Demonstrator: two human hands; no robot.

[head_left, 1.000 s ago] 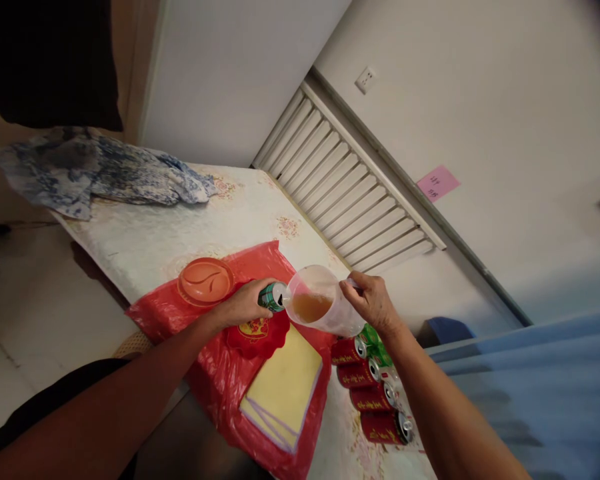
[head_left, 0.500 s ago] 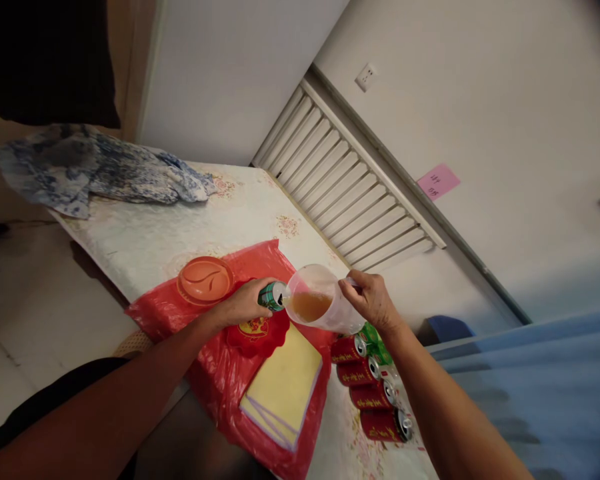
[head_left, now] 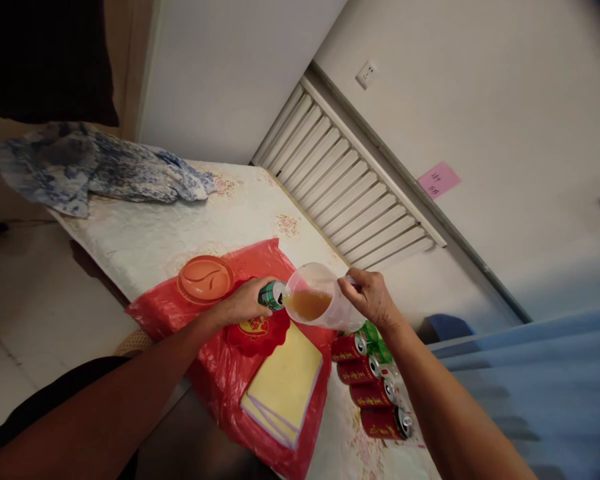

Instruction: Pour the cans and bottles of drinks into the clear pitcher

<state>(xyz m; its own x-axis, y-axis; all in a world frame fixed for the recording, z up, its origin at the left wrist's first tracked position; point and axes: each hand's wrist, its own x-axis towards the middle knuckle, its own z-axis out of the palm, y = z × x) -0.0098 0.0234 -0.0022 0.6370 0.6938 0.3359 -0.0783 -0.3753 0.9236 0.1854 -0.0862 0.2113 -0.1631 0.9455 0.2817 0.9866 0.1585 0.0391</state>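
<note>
My left hand (head_left: 247,301) is wrapped round a green drink can (head_left: 268,295), whose opened top faces the jug. In my right hand (head_left: 373,299) is the handle of a translucent plastic jug (head_left: 349,315), tilted, with amber-brown liquid (head_left: 310,305) inside. The jug's spout meets the can's opening, and a little liquid shows between them. Under the can lies a red scalloped dish (head_left: 257,333) with a gold design. Beside it a folded yellow cloth (head_left: 285,383) rests on a red plastic sheet (head_left: 215,387).
Several red cans (head_left: 380,423) stand in a row at right, next to green cans (head_left: 375,339). An orange round dish (head_left: 206,279) sits at left. A blue-white patterned cloth (head_left: 140,173) lies at the far table end. A white radiator (head_left: 350,180) borders the flowered tablecloth (head_left: 250,220).
The liquid at the jug's spout shows a little more amber, and its surface has shifted slightly. Both hands stay nearly in place, holding the can and jug.
</note>
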